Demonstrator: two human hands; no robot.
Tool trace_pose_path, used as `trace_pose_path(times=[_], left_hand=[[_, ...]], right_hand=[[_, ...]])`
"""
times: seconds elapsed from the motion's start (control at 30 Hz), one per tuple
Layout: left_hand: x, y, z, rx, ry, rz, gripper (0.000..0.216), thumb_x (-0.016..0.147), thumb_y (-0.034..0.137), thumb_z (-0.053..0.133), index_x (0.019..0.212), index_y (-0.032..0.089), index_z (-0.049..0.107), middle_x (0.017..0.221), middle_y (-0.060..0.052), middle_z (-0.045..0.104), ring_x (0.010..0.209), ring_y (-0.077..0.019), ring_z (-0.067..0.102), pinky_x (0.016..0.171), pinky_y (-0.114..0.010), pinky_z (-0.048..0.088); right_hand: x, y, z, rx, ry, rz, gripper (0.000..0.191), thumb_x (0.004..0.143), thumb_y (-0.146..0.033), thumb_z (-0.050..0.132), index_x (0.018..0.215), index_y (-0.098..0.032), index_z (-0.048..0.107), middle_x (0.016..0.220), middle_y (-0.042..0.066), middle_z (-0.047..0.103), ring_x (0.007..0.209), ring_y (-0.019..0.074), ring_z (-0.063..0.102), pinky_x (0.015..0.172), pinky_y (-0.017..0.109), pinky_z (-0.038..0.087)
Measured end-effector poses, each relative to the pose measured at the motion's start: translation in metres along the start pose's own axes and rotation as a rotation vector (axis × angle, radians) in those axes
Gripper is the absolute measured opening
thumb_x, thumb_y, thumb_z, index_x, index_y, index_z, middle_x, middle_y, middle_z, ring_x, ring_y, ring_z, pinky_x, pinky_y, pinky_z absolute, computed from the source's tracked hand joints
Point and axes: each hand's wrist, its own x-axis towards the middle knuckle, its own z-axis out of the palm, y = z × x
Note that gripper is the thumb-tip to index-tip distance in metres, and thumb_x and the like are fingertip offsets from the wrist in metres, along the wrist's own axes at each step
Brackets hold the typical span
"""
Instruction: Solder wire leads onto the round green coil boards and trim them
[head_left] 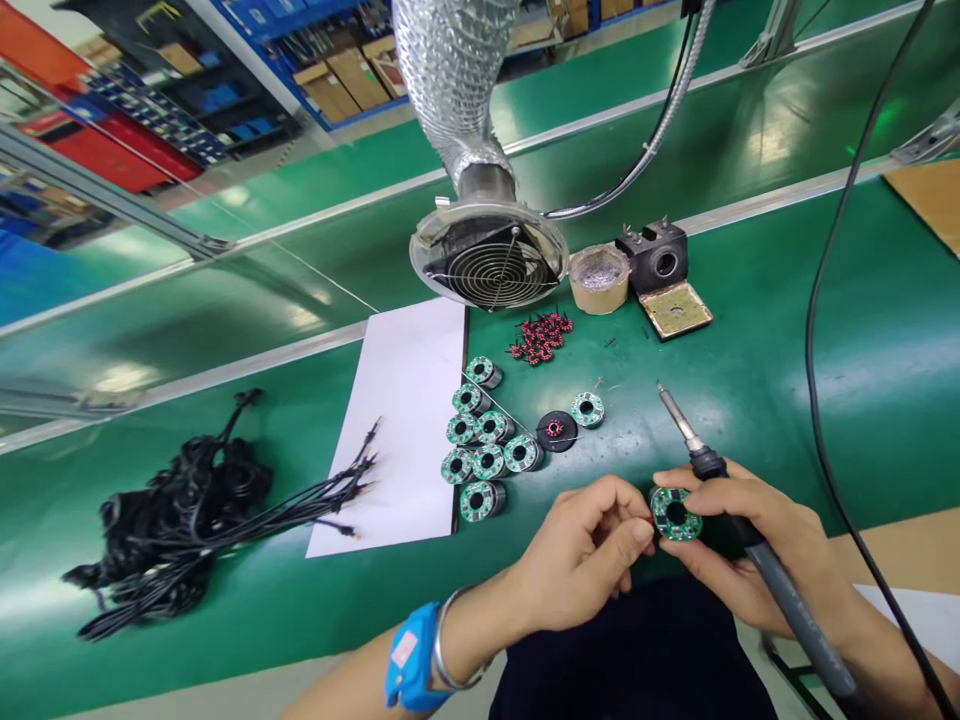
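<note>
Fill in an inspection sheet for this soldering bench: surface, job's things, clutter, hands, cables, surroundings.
Surface: green bench mat, white paper sheet lying on it.
Job's things: round green circuit board pinched between both hands; soldering iron in right hand.
Clutter: cluster of round boards, red coils, black disc, solder pot, iron stand.
Hands: left hand, right hand, both gripping.
Cables: black wire bundle; iron cord.
Surroundings: fume extractor fan, storage shelves.

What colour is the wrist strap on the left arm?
Bright blue; the wrist strap shows best in the head view, beside a metal bangle.
</note>
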Motion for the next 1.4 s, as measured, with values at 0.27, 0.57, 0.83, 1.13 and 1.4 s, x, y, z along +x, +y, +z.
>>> trace_pose_path(times=[0.27, 0.57, 0.83, 1.13, 1.4], left_hand=[[0.004, 0.006, -0.001, -0.238, -0.06, -0.175, 0.02, 0.094, 0.033, 0.047, 0.088, 0.015, 0.041, 0.073, -0.001, 0.056, 0.045, -0.0074, 0.054, 0.04, -0.016, 0.041], [0.005, -0.006, -0.01, 0.445, 0.178, 0.668, 0.012, 0.082, 0.007, 0.06, 0.092, 0.014, 0.06, 0.084, -0.004, 0.064, 0.069, -0.011, 0.061, 0.062, -0.021, 0.051], [0.005, -0.012, 0.005, -0.817, 0.049, -0.31, 0.034, 0.068, 0.017, 0.081, 0.087, 0.008, 0.055, 0.079, -0.005, 0.064, 0.065, -0.0124, 0.065, 0.058, -0.023, 0.057], [0.007, -0.002, 0.005, -0.708, 0.122, -0.453, 0.04, 0.059, 0.018, 0.085, 0.08, 0.007, 0.053, 0.072, -0.005, 0.064, 0.057, -0.0095, 0.062, 0.054, -0.019, 0.054], [0.005, -0.003, 0.011, -0.695, 0.186, -0.23, 0.024, 0.073, 0.021, 0.079, 0.085, 0.008, 0.063, 0.084, -0.004, 0.064, 0.073, -0.0097, 0.064, 0.07, -0.024, 0.056]], right_hand=[[0.001, 0.0, 0.001, -0.009, -0.074, -0.124, 0.04, 0.077, 0.002, 0.058, 0.11, -0.017, 0.049, 0.112, 0.011, 0.063, 0.101, 0.0177, 0.063, 0.088, 0.031, 0.054], [-0.002, -0.002, 0.001, 0.217, -0.071, 0.028, 0.04, 0.076, -0.01, 0.068, 0.108, -0.02, 0.045, 0.107, 0.007, 0.065, 0.101, 0.0157, 0.064, 0.088, 0.028, 0.054], [-0.003, 0.002, 0.006, 0.306, -0.013, -0.109, 0.05, 0.069, 0.005, 0.067, 0.11, -0.015, 0.046, 0.112, 0.012, 0.062, 0.106, 0.0233, 0.06, 0.091, 0.042, 0.054], [-0.002, 0.006, 0.003, 0.204, -0.122, -0.127, 0.044, 0.072, 0.003, 0.066, 0.109, -0.015, 0.049, 0.113, 0.012, 0.063, 0.108, 0.0203, 0.06, 0.09, 0.035, 0.055], [-0.004, 0.01, 0.004, 0.201, -0.021, -0.047, 0.041, 0.076, -0.003, 0.066, 0.109, -0.017, 0.047, 0.11, 0.011, 0.064, 0.103, 0.0194, 0.063, 0.089, 0.035, 0.055]])
